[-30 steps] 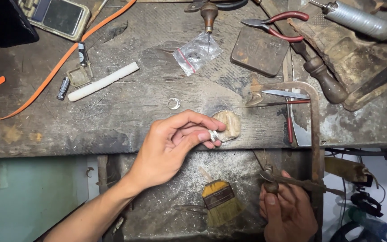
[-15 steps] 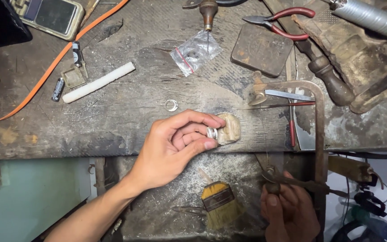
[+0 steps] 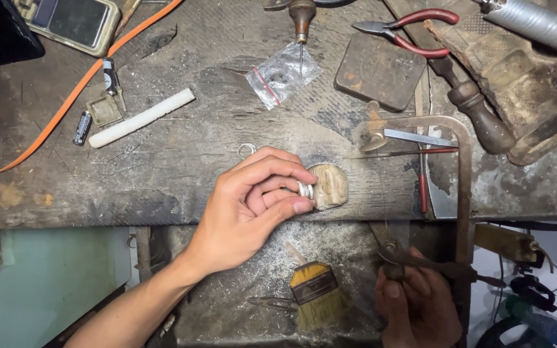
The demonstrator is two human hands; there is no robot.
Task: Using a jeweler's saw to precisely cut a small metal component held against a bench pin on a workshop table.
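Observation:
My left hand [image 3: 253, 206] pinches a small silver ring [image 3: 305, 190] between thumb and forefinger and presses it against a worn wooden bench pin [image 3: 330, 185] at the front edge of the workbench [image 3: 162, 174]. My right hand [image 3: 417, 306] is below the bench edge, closed on the handle of a jeweller's saw [image 3: 462, 193], whose metal frame rises over the bench beside the pin. A second loose ring [image 3: 247, 149] lies on the bench just above my left hand.
On the bench lie a white stick [image 3: 142, 117], a small plastic bag [image 3: 283, 75], red-handled pliers [image 3: 407, 29], a dark metal block [image 3: 380, 71], a wooden-handled tool [image 3: 478, 113], an orange strap [image 3: 66, 96] and a scale [image 3: 72, 22]. A yellow brush [image 3: 314, 293] lies in the dusty tray below.
My left hand has shifted slightly while keeping the ring at the pin. My right hand stays low on the saw handle. The view moved a little.

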